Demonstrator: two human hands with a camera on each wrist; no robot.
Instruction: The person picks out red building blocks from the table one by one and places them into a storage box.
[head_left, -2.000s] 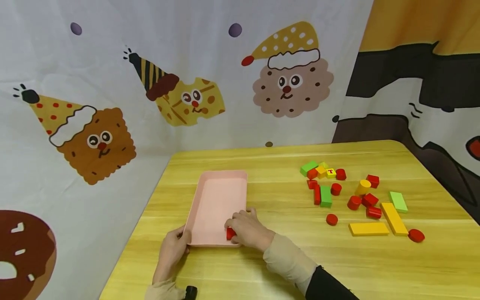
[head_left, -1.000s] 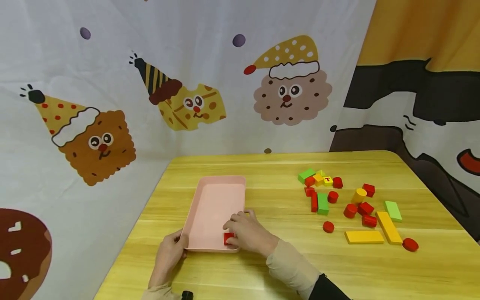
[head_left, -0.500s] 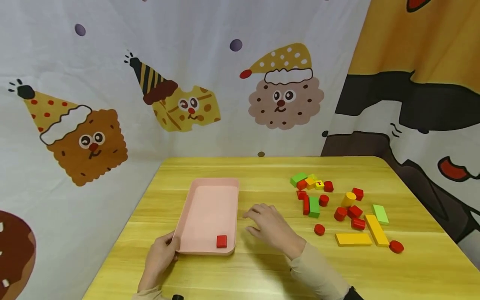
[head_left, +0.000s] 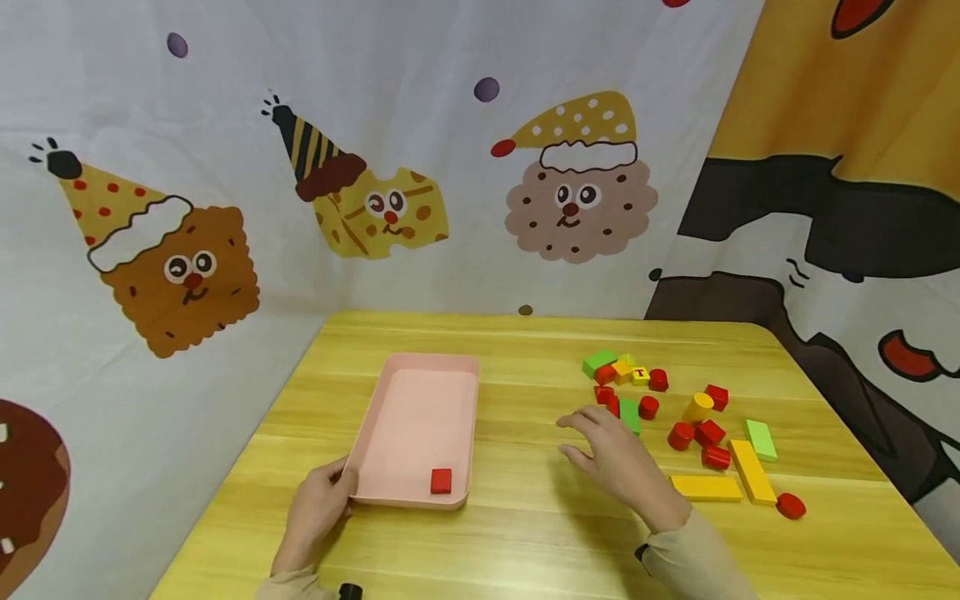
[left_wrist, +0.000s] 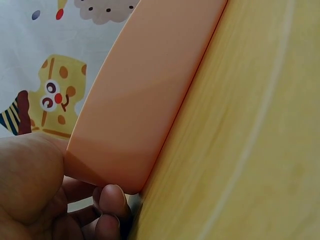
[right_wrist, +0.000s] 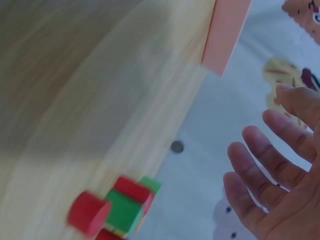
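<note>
A pink tray (head_left: 390,410) lies on the yellow wooden table, with one red cube (head_left: 441,480) in its near right corner. My left hand (head_left: 318,508) grips the tray's near left corner; in the left wrist view the thumb and fingers (left_wrist: 107,202) clasp the tray's wall (left_wrist: 145,95). My right hand (head_left: 611,458) hovers over the table with fingers spread and empty, just left of a scatter of blocks. Nearest to it are a green block (head_left: 630,414) and a red block (head_left: 604,395). The right wrist view shows the spread fingers (right_wrist: 267,175) above a red cylinder (right_wrist: 89,212).
The scatter at the right holds red cylinders (head_left: 681,435), two long yellow blocks (head_left: 752,471), a light green block (head_left: 761,439) and a yellow cylinder (head_left: 697,407). A printed cloth backdrop (head_left: 375,167) closes the far side and left. The table's right edge (head_left: 862,467) lies past the blocks.
My right hand let go of the red cube in the tray's near right corner and moved right, toward the scattered blocks. My left hand kept its hold on the tray.
</note>
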